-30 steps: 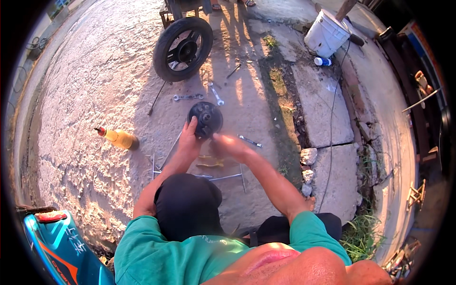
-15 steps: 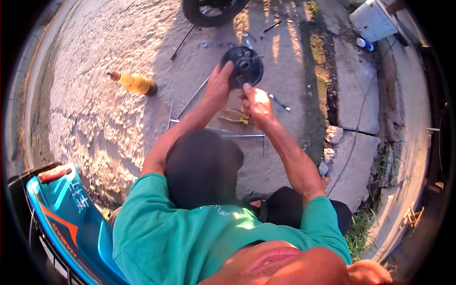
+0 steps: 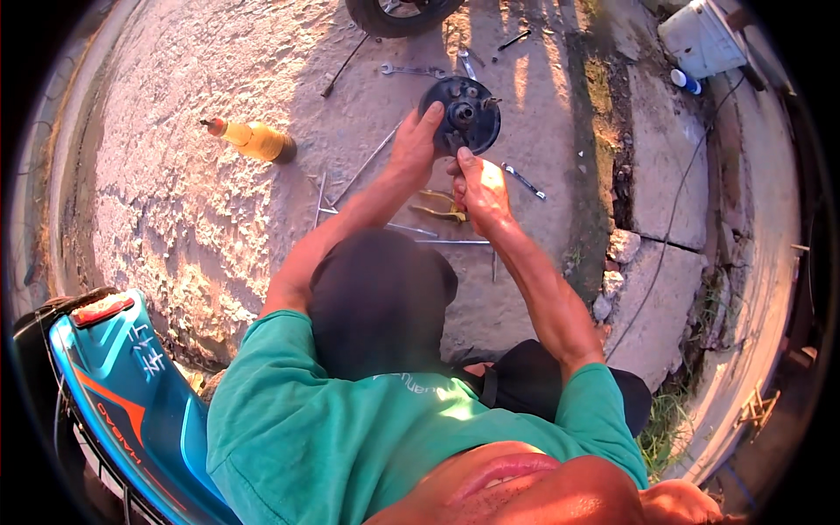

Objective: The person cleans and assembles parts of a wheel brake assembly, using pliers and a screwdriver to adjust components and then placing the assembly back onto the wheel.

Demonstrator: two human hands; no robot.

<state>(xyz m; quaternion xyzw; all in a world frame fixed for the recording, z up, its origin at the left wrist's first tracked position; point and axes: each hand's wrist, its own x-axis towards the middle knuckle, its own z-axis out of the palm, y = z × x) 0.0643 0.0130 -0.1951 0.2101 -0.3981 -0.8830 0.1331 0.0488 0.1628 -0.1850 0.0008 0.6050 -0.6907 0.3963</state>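
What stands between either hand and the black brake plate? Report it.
Nothing visible. The left hand grips the black brake plate at its left side; the right hand is at its lower edge, though contact there is unclear.

Bottle [image 3: 258, 141] left of the brake plate [image 3: 464, 114], pliers [image 3: 453, 215] on the near side, wheel [image 3: 404, 24] beyond, bucket [image 3: 698, 39] far right.

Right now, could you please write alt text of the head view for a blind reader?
A person's left hand holds a round dark part, with the right hand at its lower edge. Yellow pliers, wrenches and a yellow bottle are on the rough ground.
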